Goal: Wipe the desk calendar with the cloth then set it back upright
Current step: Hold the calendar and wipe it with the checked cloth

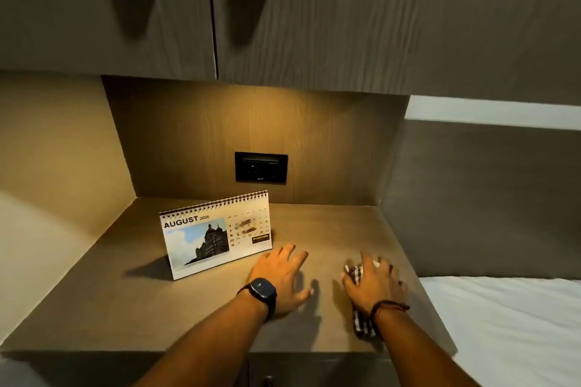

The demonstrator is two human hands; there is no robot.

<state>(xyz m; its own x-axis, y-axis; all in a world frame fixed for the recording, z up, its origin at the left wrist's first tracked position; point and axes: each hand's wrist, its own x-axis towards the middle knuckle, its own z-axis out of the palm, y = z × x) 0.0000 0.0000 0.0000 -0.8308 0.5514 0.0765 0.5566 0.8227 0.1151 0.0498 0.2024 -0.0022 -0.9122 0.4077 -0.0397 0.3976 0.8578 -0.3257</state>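
Checked cloth (356,275) sits bunched under your right hand (374,286), fingers curled on it, ready to wipe. Your left hand (279,276), fingers spread, reaches to steady the upright calendar (217,234).

A warm lamp under the cabinets (283,41) is lighting the desk (330,229) while the surroundings are sitting dim. Both hands are blurring slightly, and the wide lens is bending straight edges.

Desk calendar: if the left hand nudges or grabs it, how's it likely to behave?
The desk calendar is probably light: thin card pages on a spiral binding. It stands upright as a tent on the shelf, so a push high up may tip it backward or slide it. Pages will likely flex, so gripping the lower edge with the open left hand seems safer.
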